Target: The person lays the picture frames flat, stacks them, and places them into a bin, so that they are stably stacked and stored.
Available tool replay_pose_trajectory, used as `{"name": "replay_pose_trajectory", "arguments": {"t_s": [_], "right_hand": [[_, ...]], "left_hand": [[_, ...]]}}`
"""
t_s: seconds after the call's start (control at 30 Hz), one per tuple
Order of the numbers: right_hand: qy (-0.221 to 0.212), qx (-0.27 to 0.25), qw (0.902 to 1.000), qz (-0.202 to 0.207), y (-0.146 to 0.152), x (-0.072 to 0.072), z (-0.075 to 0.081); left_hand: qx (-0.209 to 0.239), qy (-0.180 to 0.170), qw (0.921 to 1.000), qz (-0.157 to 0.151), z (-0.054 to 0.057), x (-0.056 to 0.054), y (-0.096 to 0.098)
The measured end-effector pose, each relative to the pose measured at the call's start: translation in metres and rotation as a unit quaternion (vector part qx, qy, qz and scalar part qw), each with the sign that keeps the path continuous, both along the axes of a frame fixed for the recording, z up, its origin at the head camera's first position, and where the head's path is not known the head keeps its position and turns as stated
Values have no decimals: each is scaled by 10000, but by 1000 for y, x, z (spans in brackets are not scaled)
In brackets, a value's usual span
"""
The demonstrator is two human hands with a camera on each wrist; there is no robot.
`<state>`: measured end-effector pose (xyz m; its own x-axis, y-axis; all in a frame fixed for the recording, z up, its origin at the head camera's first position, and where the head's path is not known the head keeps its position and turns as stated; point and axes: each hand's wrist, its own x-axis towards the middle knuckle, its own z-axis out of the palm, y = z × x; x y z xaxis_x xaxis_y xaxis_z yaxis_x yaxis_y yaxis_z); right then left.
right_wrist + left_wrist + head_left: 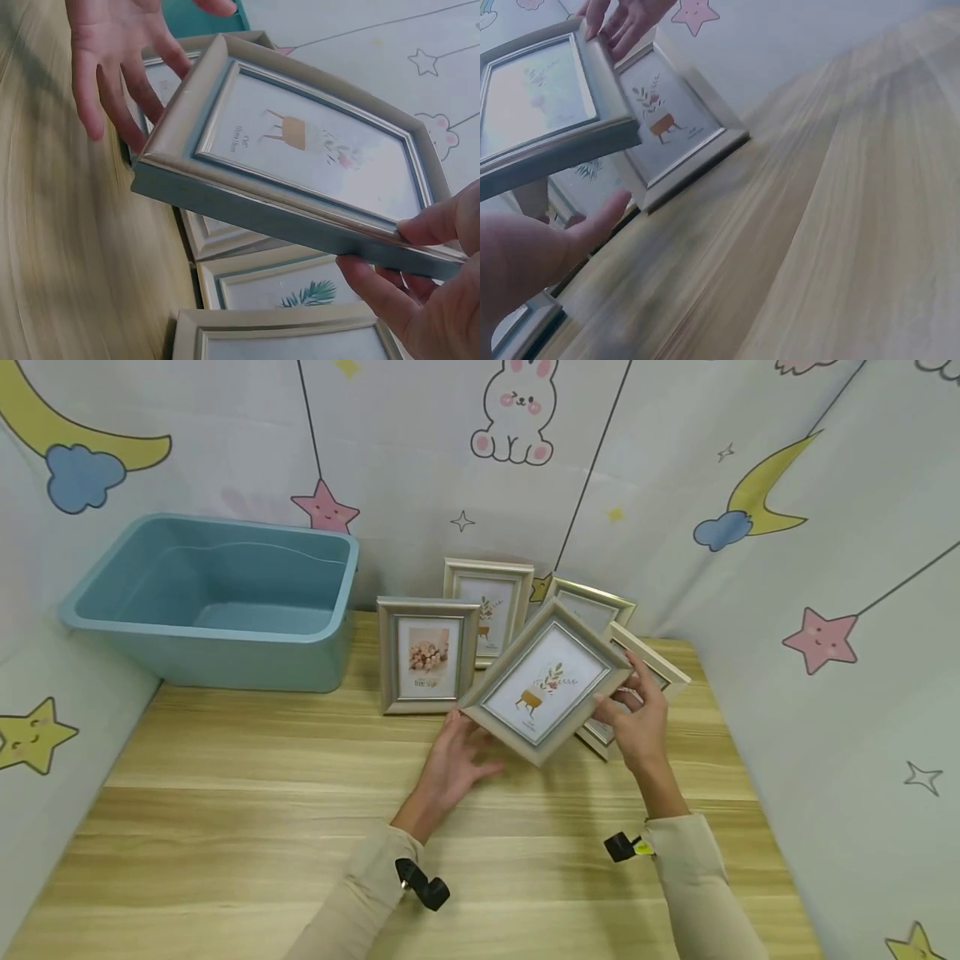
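My right hand (641,718) pinches the right corner of a beige picture frame (547,685), thumb on the front and fingers behind. The frame hangs tilted above the wooden table, its print of a brown pot with leaves facing up. By its lower left corner is my left hand (450,768), with fingers spread and straight in the right wrist view; whether they touch the frame I cannot tell. Behind it stand a frame with a pink flower print (429,656), another pot-print frame (487,589), a gold-edged frame (588,602) and a partly hidden cream frame (652,660).
A blue plastic bin (262,660) stands at the back left of the wooden table (262,802). Behind and beside the table hangs a white curtain (420,443) with cartoon prints. Small black cameras are worn on both wrists.
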<state>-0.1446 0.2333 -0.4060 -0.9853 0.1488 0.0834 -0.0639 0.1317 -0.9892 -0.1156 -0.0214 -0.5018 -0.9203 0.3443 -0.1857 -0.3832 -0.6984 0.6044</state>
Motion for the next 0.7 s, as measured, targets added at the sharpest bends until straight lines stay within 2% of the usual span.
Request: {"name": "replay_pose_trajectory", "arguments": {"t_s": [0.1, 0.17, 0.4, 0.7], "right_hand": [[76, -255, 9995, -186, -4, 1, -3], [154, -394, 9987, -267, -7, 2, -6], [331, -689, 9967, -259, -17, 6, -17], [465, -767, 9959, -150, -25, 9, -23]], "left_hand": [[148, -77, 9994, -310, 1, 4, 3], [161, -43, 9991, -384, 2, 6, 5], [29, -208, 9998, 56, 9, 5, 5], [-341, -341, 9983, 337, 12, 6, 2]]}}
